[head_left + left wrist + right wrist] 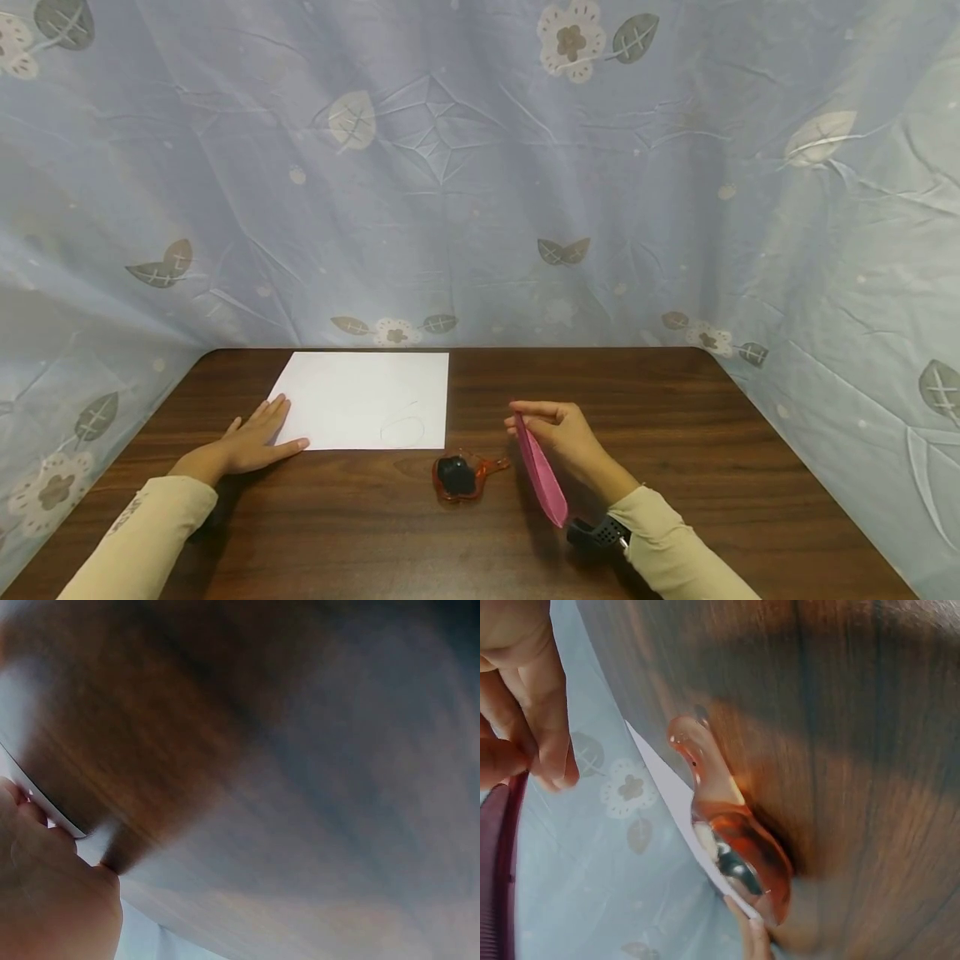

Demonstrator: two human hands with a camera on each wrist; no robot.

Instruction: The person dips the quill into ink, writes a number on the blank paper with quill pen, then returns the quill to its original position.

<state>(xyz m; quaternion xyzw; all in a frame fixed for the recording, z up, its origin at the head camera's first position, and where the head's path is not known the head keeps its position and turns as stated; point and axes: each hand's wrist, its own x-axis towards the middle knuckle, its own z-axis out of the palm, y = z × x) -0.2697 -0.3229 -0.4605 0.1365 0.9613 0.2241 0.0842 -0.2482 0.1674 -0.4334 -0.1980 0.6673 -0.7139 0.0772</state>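
Observation:
My left hand (251, 442) lies with its fingers spread on the left edge of a white sheet of paper (352, 392). In the left wrist view, the back of that hand (56, 900) and a sliver of the paper show. My right hand (572, 437) pinches one end of a pink comb (542, 479), which hangs tilted over the table. Fine parallel lines run across the comb (493, 877) in the right wrist view. Between the hands lies an orange, see-through hand mirror (456, 477), flower-shaped, its handle pointing right toward the comb.
Thin loops are drawn on the paper near its lower right. The dark wooden table (337, 525) reaches back to a pale blue flowered curtain (450, 208), which also hangs along both sides. A black watch strap (598, 533) is on the right wrist.

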